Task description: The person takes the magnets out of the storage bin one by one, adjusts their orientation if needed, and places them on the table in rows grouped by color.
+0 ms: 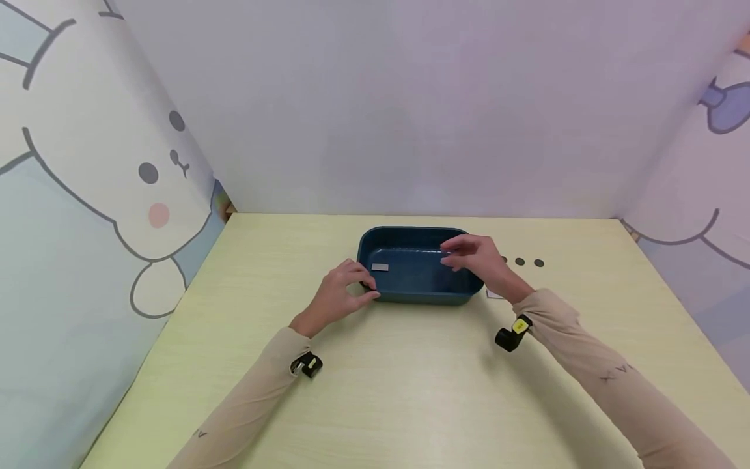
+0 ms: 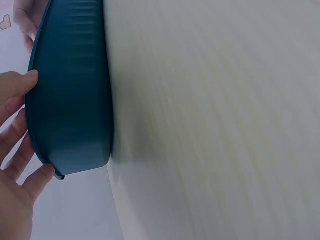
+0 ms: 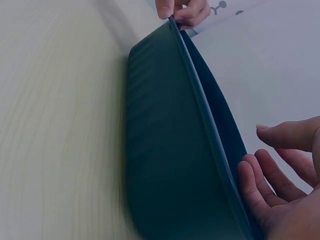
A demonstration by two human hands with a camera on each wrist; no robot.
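A dark teal rectangular basin (image 1: 418, 298) stands on the table, with a small pale rectangular piece (image 1: 379, 267) inside at its left. My left hand (image 1: 342, 290) holds the basin's near left corner, fingers over the rim and thumb along the front edge. In the right wrist view, the left hand's fingers (image 3: 187, 12) pinch that rim. Above the basin's right part hovers my right hand (image 1: 476, 259), its fingers loosely bent and apart, holding nothing. The right wrist view shows the right hand (image 3: 285, 175) beside the rim, thumb and fingers separated.
Several small dark discs (image 1: 519, 262) lie in a row on the table right of the basin, one partly behind the right hand. A white card (image 1: 494, 294) peeks out beside the basin, partly hidden by the right wrist. A pale wall (image 1: 422, 130) rises behind the table (image 1: 398, 378).
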